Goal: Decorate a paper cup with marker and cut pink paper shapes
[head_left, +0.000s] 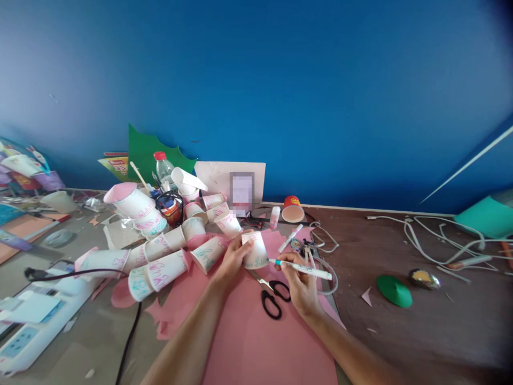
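Observation:
My left hand (235, 253) grips a white paper cup (256, 251) that stands upside down, with pink and teal marks on its side. In my right hand (300, 289) is a white marker (310, 269) with a teal end, its tip at or close to the cup's lower right side. Black-handled scissors (271, 303) lie between my forearms on a pink paper sheet (256, 347), their blades partly under the cup. Another white marker (290, 238) rests behind my right hand, beside a bunch of keys (306, 251).
Several decorated paper cups (168, 270) lie at the left, near a white power strip (48, 310) and a black cable (130, 342). A bottle with a red cap (162, 168) stands behind them. At the right are a green paper cone (395, 291) and white cables (433, 240).

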Demonstrator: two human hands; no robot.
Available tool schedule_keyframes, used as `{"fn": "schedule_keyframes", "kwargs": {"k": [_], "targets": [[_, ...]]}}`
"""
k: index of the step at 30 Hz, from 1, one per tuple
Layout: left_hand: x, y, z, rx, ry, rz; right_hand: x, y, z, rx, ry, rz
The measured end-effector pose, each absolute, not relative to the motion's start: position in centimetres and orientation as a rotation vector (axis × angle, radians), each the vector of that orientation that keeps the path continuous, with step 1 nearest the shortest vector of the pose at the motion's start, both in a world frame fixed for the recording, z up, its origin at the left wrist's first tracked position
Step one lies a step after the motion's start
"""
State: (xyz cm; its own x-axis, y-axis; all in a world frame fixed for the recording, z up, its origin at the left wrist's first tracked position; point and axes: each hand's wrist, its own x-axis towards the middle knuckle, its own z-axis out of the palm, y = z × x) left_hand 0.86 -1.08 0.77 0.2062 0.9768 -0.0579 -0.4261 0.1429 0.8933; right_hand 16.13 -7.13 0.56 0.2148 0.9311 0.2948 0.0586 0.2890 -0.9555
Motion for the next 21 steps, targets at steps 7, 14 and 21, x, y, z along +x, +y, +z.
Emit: {"fn": "schedule_keyframes", "kwargs": {"k": [7,14,21], "targets": [[0.97,-1.05,0.78,0.872,0.764,1.196,16.15,-7.31,0.74,-1.105,-1.208,0.868],[1.03,-1.16,1.20,0.868,0.782,1.185,16.59,-7.12,0.34,-1.088,-1.166,0.882],[1.13,-1.06,1.05,0.869,0.792,1.201,16.67,-7.01,0.03,-1.076,-1.170,0.854]]}}
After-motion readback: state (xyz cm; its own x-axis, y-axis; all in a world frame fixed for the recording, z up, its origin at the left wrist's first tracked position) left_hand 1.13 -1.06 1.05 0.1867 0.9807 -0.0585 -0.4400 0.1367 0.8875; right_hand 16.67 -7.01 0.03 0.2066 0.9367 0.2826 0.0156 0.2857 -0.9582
